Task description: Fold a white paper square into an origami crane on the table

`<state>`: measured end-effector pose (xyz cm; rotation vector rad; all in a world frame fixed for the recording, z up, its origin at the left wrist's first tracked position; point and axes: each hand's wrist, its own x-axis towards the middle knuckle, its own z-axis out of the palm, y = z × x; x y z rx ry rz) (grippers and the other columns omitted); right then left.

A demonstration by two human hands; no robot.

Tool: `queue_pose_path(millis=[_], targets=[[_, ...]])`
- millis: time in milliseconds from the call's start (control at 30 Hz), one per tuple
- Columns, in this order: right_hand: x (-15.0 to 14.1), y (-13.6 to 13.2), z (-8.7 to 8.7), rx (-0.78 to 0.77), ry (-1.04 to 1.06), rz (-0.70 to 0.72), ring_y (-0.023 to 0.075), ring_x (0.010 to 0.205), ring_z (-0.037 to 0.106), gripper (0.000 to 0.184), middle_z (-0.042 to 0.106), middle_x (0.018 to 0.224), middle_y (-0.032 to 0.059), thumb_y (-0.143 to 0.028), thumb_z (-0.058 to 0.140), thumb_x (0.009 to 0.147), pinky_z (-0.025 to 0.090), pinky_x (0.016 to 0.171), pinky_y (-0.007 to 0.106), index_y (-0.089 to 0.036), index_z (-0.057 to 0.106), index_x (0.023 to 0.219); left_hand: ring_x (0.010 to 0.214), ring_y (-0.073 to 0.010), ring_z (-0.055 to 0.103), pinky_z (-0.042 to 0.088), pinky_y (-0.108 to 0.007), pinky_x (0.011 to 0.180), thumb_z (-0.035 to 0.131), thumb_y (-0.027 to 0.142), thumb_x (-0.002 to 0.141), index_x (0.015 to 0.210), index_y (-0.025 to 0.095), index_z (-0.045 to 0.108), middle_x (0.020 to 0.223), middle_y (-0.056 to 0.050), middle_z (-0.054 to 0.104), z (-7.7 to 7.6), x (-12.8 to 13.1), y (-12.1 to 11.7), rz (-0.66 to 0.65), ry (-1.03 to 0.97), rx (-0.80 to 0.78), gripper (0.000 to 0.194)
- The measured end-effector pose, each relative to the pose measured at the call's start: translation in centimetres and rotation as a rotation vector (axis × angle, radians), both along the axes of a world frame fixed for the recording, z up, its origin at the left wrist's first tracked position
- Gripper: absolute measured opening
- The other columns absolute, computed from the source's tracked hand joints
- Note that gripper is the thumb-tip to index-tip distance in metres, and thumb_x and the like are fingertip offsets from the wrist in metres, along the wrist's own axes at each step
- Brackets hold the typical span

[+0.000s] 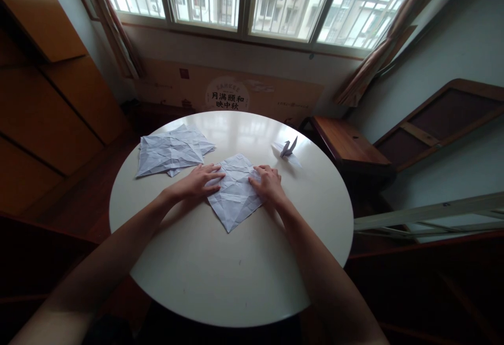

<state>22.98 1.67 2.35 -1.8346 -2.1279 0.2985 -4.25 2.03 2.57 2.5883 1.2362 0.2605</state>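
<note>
A creased white sheet of paper (234, 198) lies on the round table with one corner pointing toward me. Its surface carries many fold lines. My left hand (200, 179) rests on the sheet's left corner, fingers stretched out over it. On the right corner lies my right hand (268, 183), its fingers somewhat bent but apart, touching the paper. Left of the sheet is a loose pile of creased papers (171, 150). A folded paper crane (289, 148) stands on the table beyond my right hand.
The round white table (220, 282) has a curved edge all around. Behind it, a long printed cardboard panel (268, 90) leans below the barred window (283, 3). A wooden stool or low table (350, 143) stands at the right, wooden cabinets (59, 98) at the left.
</note>
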Motion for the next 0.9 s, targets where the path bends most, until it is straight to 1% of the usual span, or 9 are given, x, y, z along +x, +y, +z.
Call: queue_pose_path(millis=[167, 300, 400, 467, 533, 600, 733, 833, 900], targets=[[-0.1, 0.3, -0.2, 0.009, 0.073, 0.025, 0.0336, 0.123, 0.049, 0.051, 0.057, 0.133, 0.0127, -0.039, 0.060, 0.089, 0.041, 0.104, 0.047, -0.021, 0.058, 0.137, 0.145, -0.0341, 0.033, 0.021, -0.058, 0.118, 0.050, 0.054, 0.095, 0.142, 0.029, 0.053, 0.155, -0.012, 0.042, -0.2, -0.2, 0.3, -0.012, -0.007, 0.006, 0.053], [0.1, 0.7, -0.3, 0.036, 0.202, 0.000, 0.0286, 0.119, 0.055, 0.064, 0.055, 0.132, 0.0151, -0.031, 0.064, 0.084, 0.045, 0.102, 0.042, -0.019, 0.048, 0.144, 0.145, -0.0345, 0.034, 0.024, -0.057, 0.118, 0.052, 0.053, 0.095, 0.139, 0.029, 0.057, 0.153, -0.011, 0.044, -0.2, -0.2, 0.3, -0.024, -0.016, 0.005, 0.050], [0.5, 1.1, -0.3, 0.025, 0.325, -0.028, 0.0258, 0.110, 0.061, 0.074, 0.059, 0.127, 0.0147, -0.024, 0.064, 0.078, 0.050, 0.097, 0.039, -0.017, 0.043, 0.148, 0.143, -0.0344, 0.037, 0.026, -0.056, 0.117, 0.054, 0.051, 0.094, 0.139, 0.027, 0.056, 0.152, -0.012, 0.045, 0.0, -0.2, 0.1, -0.024, -0.026, 0.012, 0.051], [0.6, 1.3, -0.1, 0.021, 0.408, -0.037, 0.0244, 0.099, 0.064, 0.074, 0.065, 0.117, 0.0126, -0.022, 0.061, 0.077, 0.052, 0.091, 0.038, -0.016, 0.043, 0.148, 0.140, -0.0327, 0.041, 0.031, -0.054, 0.115, 0.055, 0.049, 0.094, 0.139, 0.025, 0.055, 0.152, -0.013, 0.045, 0.2, -0.1, 0.0, -0.017, -0.067, 0.060, 0.052], [0.6, 1.2, 0.5, 0.097, 0.486, -0.042, 0.0236, 0.094, 0.065, 0.066, 0.068, 0.110, 0.0121, -0.023, 0.056, 0.081, 0.053, 0.089, 0.038, -0.014, 0.046, 0.146, 0.136, -0.0298, 0.046, 0.035, -0.051, 0.113, 0.054, 0.044, 0.095, 0.138, 0.024, 0.055, 0.148, -0.012, 0.049, 0.4, 0.0, 0.0, 0.010, -0.142, 0.141, 0.047], [0.6, 0.8, 1.4, 0.280, 0.528, -0.062, 0.0240, 0.098, 0.064, 0.054, 0.067, 0.112, 0.0140, -0.025, 0.048, 0.088, 0.051, 0.093, 0.040, -0.011, 0.051, 0.140, 0.132, -0.0274, 0.049, 0.038, -0.048, 0.111, 0.051, 0.040, 0.096, 0.134, 0.023, 0.057, 0.142, -0.011, 0.054, 0.8, 0.2, 0.0, 0.063, -0.236, 0.231, 0.042], [0.5, -0.4, 2.9, 0.557, 0.425, -0.195, 0.0257, 0.112, 0.058, 0.043, 0.062, 0.123, 0.0140, -0.029, 0.032, 0.097, 0.047, 0.098, 0.044, -0.018, 0.055, 0.133, 0.126, -0.0251, 0.053, 0.041, -0.044, 0.109, 0.048, 0.037, 0.097, 0.127, 0.021, 0.060, 0.130, -0.010, 0.060, 1.4, 0.6, -0.1, 0.237, -0.409, 0.378, 0.036], [0.4, -0.8, 2.8, 0.620, 0.376, -0.125, 0.0252, 0.108, 0.058, 0.038, 0.063, 0.115, 0.0137, -0.031, 0.031, 0.099, 0.047, 0.097, 0.042, -0.018, 0.061, 0.118, 0.123, -0.0238, 0.054, 0.042, -0.042, 0.109, 0.045, 0.038, 0.098, 0.126, 0.020, 0.059, 0.126, -0.010, 0.060, 1.8, 0.6, -0.3, 0.357, -0.508, 0.464, 0.036], [0.2, -0.8, 2.2, 0.602, 0.365, 0.006, 0.0239, 0.100, 0.059, 0.033, 0.064, 0.103, 0.0123, -0.032, 0.035, 0.098, 0.049, 0.095, 0.039, -0.018, 0.064, 0.105, 0.122, -0.0229, 0.054, 0.041, -0.041, 0.110, 0.044, 0.038, 0.099, 0.129, 0.018, 0.057, 0.125, -0.011, 0.059, 2.0, 0.6, -0.5, 0.420, -0.571, 0.521, 0.038]])
